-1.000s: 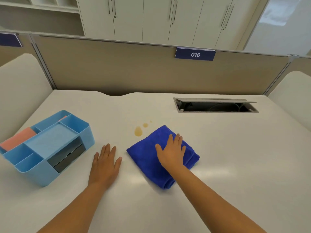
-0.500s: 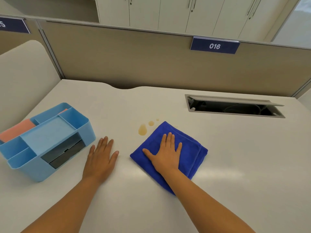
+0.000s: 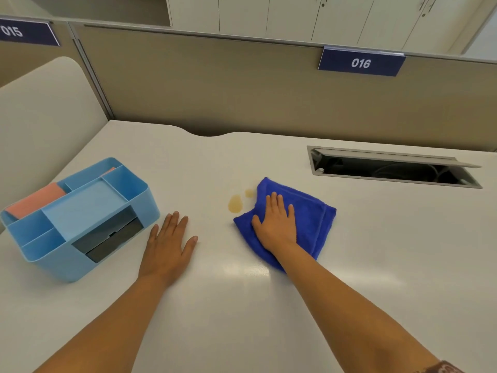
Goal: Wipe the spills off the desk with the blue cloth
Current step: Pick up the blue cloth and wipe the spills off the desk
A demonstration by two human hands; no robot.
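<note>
Fingers of right hand (image 3: 277,224) lie flat and open, pressing blue cloth (image 3: 309,214) beside spills (image 3: 235,203); left hand (image 3: 168,244), open too, steadies on surface (image 3: 376,251).

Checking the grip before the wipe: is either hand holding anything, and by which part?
The right hand presses flat on the blue cloth, on its left half, not gripping. The left hand lies flat on the desk, holding nothing.

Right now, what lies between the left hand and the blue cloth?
In the head view, bare desk separates the left hand from the blue cloth; the spills sit slightly farther back.
</note>
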